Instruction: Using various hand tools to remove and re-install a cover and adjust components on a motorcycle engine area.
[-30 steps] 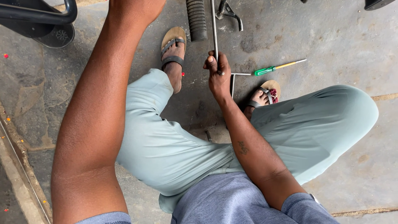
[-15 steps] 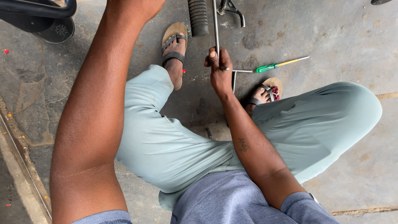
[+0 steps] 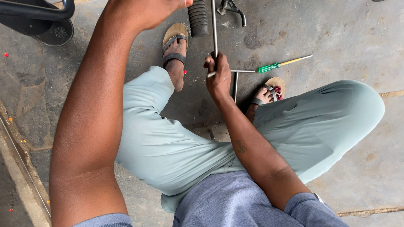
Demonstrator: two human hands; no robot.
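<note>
Item: thin metal rod (image 3: 214, 29), upright, held in your right hand (image 3: 219, 77) closed round its lower end. Left hand (image 3: 147, 10) raised at the frame's top, grip not discernible. Green-handled screwdriver (image 3: 277, 65) lies untouched on the floor (image 3: 336, 33); work mid-course.

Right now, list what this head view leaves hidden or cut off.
- Left hand: fingers cut off by the top edge; what it holds cannot be told.
- Thin metal rod: upper end runs past the top edge.
- Right hand: its fist hides the rod's lower end.
- Black rubber grip: top cut off.
</note>
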